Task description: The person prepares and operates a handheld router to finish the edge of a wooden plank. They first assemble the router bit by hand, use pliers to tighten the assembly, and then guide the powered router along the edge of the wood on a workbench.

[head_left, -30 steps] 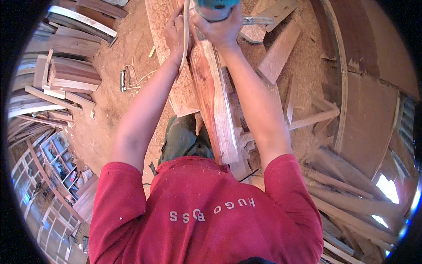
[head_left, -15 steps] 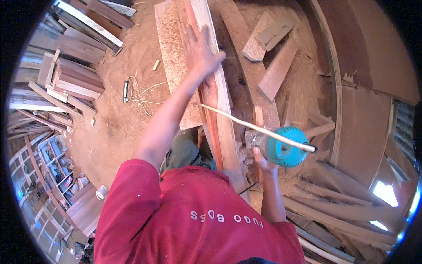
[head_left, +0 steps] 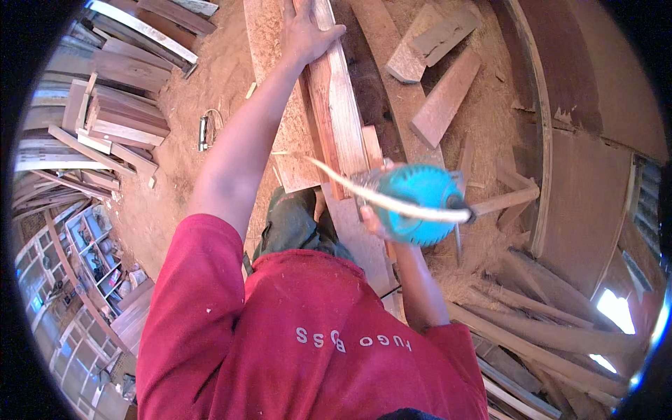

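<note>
A long reddish-brown and pale wooden plank [head_left: 334, 98] lies lengthwise on a wide, sawdust-strewn board [head_left: 294, 147]. Near the top edge of the view, my left hand [head_left: 308, 35] is closed over the plank, thumb across its right side; its fingertips are partly cut off. My right hand [head_left: 374, 222] grips a teal router [head_left: 420, 203] by its lower body, tilted on its side. The router's base is at the plank's near end; whether they touch I cannot tell. Its pale power cord [head_left: 350, 187] crosses in front of the body. Most right-hand fingers are hidden.
Offcut blocks [head_left: 448, 101] lie to the right on another board [head_left: 392, 77]. Stacked lumber [head_left: 126, 119] stands at the left, near a black-and-white power connector [head_left: 203, 133] on the sawdust-covered floor. More planks [head_left: 532, 329] are piled at the lower right.
My left hand and the plank have moved away from me. The router in my right hand has come up and left toward the plank's near end, and its cord has shifted.
</note>
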